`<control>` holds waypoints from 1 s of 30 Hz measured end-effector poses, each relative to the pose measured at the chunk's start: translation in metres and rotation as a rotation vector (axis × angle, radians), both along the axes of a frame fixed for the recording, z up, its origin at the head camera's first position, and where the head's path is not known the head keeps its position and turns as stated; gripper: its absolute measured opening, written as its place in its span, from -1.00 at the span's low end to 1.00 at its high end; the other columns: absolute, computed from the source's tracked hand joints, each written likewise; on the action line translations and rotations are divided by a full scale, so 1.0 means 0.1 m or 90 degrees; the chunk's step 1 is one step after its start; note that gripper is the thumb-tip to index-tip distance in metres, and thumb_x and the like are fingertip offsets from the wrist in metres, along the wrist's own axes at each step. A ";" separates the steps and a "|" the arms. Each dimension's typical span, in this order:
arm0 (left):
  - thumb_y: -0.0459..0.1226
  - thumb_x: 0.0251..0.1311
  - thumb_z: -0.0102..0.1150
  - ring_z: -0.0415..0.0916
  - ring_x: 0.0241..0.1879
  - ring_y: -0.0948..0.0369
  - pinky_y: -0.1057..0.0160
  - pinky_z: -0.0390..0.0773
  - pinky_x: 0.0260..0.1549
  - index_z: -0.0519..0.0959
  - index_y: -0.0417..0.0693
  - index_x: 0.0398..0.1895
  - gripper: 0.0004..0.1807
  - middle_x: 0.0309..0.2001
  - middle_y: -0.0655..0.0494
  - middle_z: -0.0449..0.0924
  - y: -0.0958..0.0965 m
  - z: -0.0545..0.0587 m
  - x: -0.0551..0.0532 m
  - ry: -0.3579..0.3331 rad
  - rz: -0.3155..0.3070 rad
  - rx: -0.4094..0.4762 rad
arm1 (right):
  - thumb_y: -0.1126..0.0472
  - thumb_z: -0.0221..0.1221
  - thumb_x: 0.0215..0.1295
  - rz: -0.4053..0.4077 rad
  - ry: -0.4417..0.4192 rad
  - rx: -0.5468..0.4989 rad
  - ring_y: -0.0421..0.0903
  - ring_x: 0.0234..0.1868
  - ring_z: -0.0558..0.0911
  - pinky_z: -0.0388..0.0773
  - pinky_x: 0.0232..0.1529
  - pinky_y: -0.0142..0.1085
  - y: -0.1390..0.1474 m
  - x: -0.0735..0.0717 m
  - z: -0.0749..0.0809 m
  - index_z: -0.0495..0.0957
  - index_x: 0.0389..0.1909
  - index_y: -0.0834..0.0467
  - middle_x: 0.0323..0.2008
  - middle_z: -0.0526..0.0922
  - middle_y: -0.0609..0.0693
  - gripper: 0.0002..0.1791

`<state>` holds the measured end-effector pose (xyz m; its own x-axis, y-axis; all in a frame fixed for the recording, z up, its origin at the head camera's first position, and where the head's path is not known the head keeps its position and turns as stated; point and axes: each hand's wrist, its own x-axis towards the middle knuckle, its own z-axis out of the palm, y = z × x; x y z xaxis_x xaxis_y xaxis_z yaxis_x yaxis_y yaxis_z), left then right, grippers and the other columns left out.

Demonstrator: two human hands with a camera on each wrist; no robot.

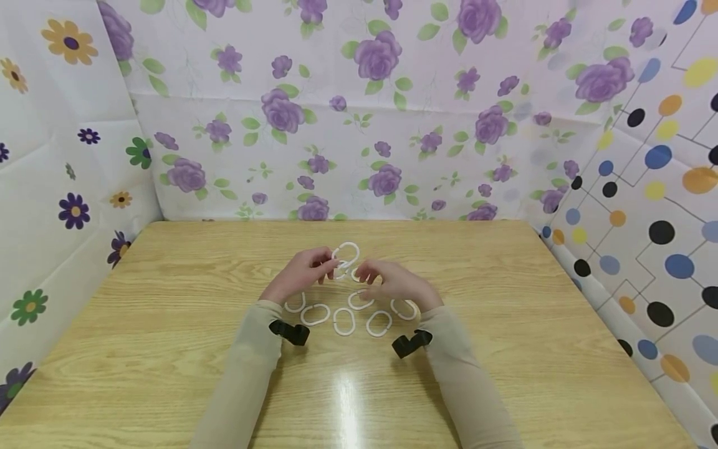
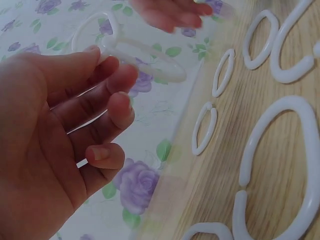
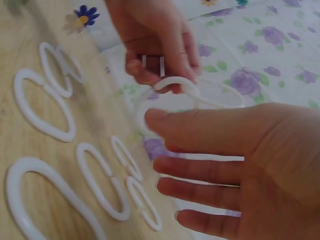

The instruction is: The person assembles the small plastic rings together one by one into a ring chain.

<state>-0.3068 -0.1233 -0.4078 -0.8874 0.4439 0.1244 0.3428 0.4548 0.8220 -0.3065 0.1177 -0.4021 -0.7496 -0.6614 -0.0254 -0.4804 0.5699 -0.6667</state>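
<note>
My left hand point(image 1: 303, 271) pinches a white plastic C-shaped ring point(image 2: 111, 18) between thumb and fingertips, above the table. A second white ring point(image 2: 172, 75) hangs linked through it, tilted to the right. My right hand point(image 1: 399, 284) hovers just right of the pair, fingers fairly straight and spread. In the right wrist view its thumb tip point(image 3: 157, 117) overlaps one ring's outline; whether they touch is unclear, while the left wrist view shows a gap. Several loose rings lie flat below the hands, among them one ring point(image 1: 344, 309) in the middle and another ring point(image 1: 303, 315) nearer the left wrist.
The wooden table point(image 1: 168, 349) stretches out on all sides. A floral sheet point(image 1: 359, 137) hangs behind its far edge, with patterned sheets at left and right. Black wrist cameras point(image 1: 290, 332) sit on both sleeves, close above the loose rings.
</note>
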 end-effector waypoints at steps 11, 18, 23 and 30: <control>-0.16 0.45 -0.02 0.46 -0.39 -0.16 0.29 0.34 -0.44 0.49 -0.15 -0.31 -0.74 -0.39 -0.19 0.59 0.01 0.00 -0.02 -0.001 -0.018 -0.017 | 0.34 0.36 0.05 0.051 -0.007 0.066 0.11 0.23 0.46 0.35 0.29 -0.04 -0.10 0.02 -0.15 0.43 0.14 0.31 0.13 0.52 0.17 -0.42; -0.11 0.43 0.01 0.45 -0.39 -0.21 0.28 0.35 -0.44 0.49 -0.06 -0.37 -0.74 -0.46 -0.05 0.57 -0.01 0.00 -0.01 -0.010 -0.029 -0.012 | 0.43 0.27 0.02 0.069 0.041 0.124 0.04 0.08 0.42 0.38 0.13 -0.08 -0.11 0.00 -0.21 0.49 0.09 0.23 0.08 0.48 0.14 -0.48; -0.15 0.43 0.01 0.46 -0.39 -0.20 0.26 0.37 -0.43 0.50 -0.16 -0.33 -0.73 -0.47 -0.02 0.56 -0.01 -0.01 -0.01 -0.010 -0.031 -0.021 | 0.45 0.28 -0.01 0.052 0.018 0.124 0.05 0.07 0.41 0.40 0.12 -0.09 -0.12 0.00 -0.20 0.50 0.04 0.20 0.02 0.45 0.15 -0.50; -0.16 0.43 0.01 0.46 -0.44 -0.05 0.23 0.39 -0.41 0.52 -0.26 -0.27 -0.70 -0.48 -0.01 0.57 0.00 -0.01 0.00 -0.007 -0.034 -0.038 | 0.47 0.27 0.02 0.055 0.009 0.100 0.00 0.00 0.46 0.44 0.05 -0.20 -0.11 0.00 -0.21 0.47 0.03 0.25 0.04 0.44 0.16 -0.52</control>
<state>-0.3072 -0.1231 -0.4085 -0.8631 0.4976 0.0862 0.3587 0.4840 0.7982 -0.3067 0.1068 -0.4230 -0.6907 -0.7126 -0.1232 -0.5408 0.6221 -0.5662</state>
